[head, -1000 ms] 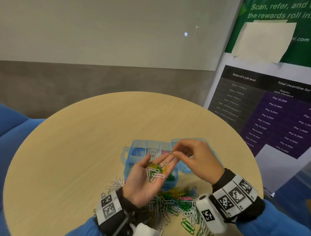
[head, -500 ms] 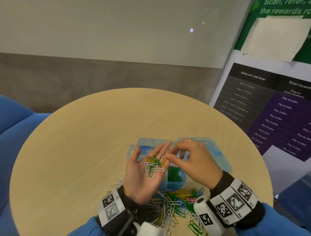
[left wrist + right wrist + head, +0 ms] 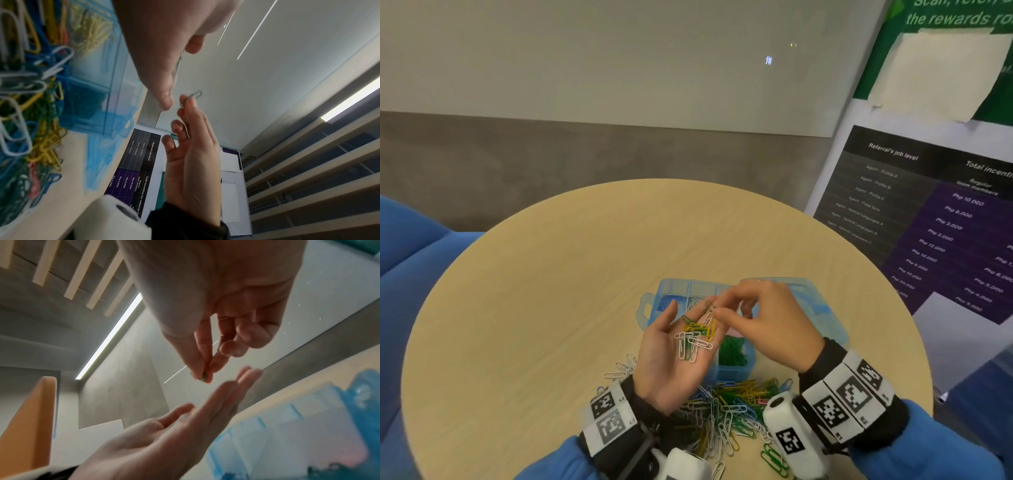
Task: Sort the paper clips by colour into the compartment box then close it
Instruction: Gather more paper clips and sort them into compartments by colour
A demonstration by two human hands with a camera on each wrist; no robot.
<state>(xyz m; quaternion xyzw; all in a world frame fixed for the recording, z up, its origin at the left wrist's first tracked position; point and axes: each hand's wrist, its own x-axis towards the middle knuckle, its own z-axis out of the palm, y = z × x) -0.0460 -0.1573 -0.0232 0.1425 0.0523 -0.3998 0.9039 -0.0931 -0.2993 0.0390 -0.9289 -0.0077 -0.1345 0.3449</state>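
My left hand [image 3: 688, 318] lies palm up over the open light-blue compartment box [image 3: 650, 308], with several white, yellow and green paper clips [image 3: 695, 337] on the palm. My right hand [image 3: 717, 308] pinches one green clip [image 3: 193, 95] between thumb and forefinger, just above the left fingertips [image 3: 244, 378]. The box's compartments hold blue clips [image 3: 669, 303] at the back left and green clips [image 3: 732, 353] at the front. Its lid [image 3: 815, 305] lies open to the right, partly hidden by the right hand. A mixed pile of clips [image 3: 729, 407] lies in front of the box.
The round wooden table [image 3: 551, 308] carries everything. A small group of white clips [image 3: 619, 370] lies left of my left wrist. A poster stand [image 3: 928, 222] rises at the right table edge, and blue seating [image 3: 407, 257] is on the left.
My right hand has come from above the box to the left fingertips and now pinches a green clip. The left hand has stayed palm up.
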